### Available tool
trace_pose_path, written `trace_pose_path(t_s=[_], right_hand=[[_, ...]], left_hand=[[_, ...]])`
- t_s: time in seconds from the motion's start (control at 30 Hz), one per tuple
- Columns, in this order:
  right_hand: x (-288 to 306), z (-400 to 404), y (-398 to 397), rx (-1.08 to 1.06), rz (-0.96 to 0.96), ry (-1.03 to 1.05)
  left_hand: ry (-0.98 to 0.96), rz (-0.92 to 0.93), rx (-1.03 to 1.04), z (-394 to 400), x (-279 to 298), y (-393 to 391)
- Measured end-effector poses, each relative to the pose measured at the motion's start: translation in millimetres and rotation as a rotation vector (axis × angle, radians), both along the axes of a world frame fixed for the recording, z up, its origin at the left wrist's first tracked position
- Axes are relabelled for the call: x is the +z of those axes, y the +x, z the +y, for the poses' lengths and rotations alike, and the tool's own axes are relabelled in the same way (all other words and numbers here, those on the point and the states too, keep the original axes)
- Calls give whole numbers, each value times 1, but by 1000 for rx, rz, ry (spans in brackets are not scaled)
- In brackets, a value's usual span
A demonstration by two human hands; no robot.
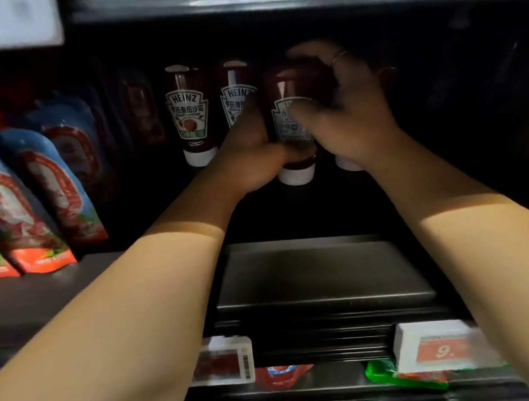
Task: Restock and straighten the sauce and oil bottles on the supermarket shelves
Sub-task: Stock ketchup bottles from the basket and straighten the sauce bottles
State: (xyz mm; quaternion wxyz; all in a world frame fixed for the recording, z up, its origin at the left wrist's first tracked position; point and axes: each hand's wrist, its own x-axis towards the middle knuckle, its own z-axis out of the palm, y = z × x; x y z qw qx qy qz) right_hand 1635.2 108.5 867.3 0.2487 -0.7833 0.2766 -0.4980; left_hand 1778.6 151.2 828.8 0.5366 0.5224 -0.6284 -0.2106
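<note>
Ketchup bottle (289, 116) is gripped by left hand (251, 157) and right hand (342, 111) | positioned right of two shelved Heinz bottles (190, 115).

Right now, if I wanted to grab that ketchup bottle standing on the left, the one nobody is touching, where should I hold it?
Probably wrap your hand round the labelled middle of the free ketchup bottle, coming from the front. It stands on its white cap, with another bottle close beside it.
</note>
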Motion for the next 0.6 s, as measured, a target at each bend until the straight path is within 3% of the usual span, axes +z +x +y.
trace_pose_path(t_s=[0.13,0.47,0.6], right_hand=[[-2,-6,-1,32,-77,10],[-8,-4,-3,19,-64,-69],[-12,-6,-3,222,-13,92]], left_hand=[[15,13,34,2,1,1],[-11,-43,81,8,4,-6],[27,2,11,11,6,-1]])
